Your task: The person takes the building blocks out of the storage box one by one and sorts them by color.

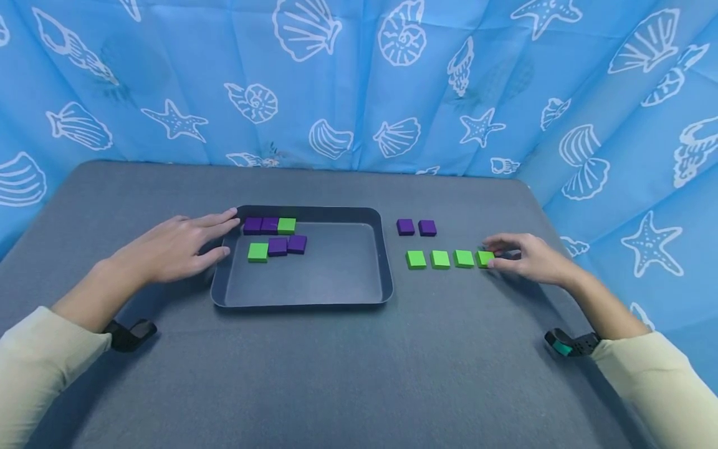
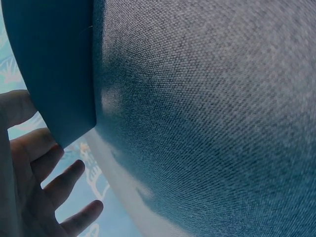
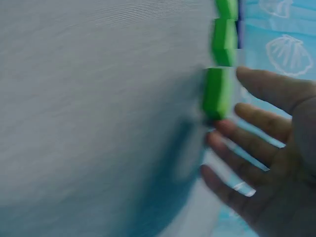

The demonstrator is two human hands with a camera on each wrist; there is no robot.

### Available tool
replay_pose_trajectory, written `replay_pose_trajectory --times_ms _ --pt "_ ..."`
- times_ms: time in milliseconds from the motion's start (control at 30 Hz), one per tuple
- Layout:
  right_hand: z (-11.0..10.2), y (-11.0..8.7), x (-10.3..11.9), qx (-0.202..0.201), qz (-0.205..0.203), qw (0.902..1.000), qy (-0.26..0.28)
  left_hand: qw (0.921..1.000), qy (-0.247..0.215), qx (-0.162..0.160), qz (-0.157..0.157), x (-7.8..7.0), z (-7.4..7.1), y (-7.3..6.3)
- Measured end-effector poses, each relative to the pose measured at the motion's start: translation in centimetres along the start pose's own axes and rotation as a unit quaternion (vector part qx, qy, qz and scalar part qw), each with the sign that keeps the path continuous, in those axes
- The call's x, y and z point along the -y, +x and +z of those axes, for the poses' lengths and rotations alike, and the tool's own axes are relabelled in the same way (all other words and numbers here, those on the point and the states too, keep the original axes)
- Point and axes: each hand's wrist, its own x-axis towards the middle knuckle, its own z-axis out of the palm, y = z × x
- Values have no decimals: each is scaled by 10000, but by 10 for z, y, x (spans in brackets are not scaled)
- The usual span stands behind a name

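My left hand (image 1: 174, 246) is at the left wall of a dark grey tray (image 1: 314, 299), fingers extended; in the left wrist view its fingertips meet the tray's corner (image 2: 64, 133). My right hand (image 1: 530, 255) reaches the rightmost green block (image 1: 484, 258) in a row on the table. Thumb and fingers are spread loosely around that block (image 3: 216, 94) in the right wrist view, with a fingertip right at its end. Inside the tray, two purple blocks and a green block (image 1: 287, 226) line the back wall. Before them lie another green block (image 1: 258, 252) and two purple blocks (image 1: 277, 247).
Left of the right hand, the row holds more green blocks (image 1: 440, 259). Behind it sit two purple blocks (image 1: 427, 227). All rest on a grey cloth-covered table (image 1: 359, 374), backed by a blue curtain (image 1: 359, 81) with white seashell prints.
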Motion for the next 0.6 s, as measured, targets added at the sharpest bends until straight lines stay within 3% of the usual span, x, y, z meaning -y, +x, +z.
replay_pose_trajectory --times_ms 167,300,467,600 --pt "-11 22 21 353 -22 9993 143 10000 -27 -2 -31 0 0 0" --pt "-15 43 46 255 -221 9992 220 10000 -69 -8 -17 0 -1 0" --pt "-8 74 82 137 -568 9982 126 10000 -82 -44 18 0 -1 0" --pt "3 97 113 313 -830 9960 -63 9999 -96 -68 8 1 0 0"
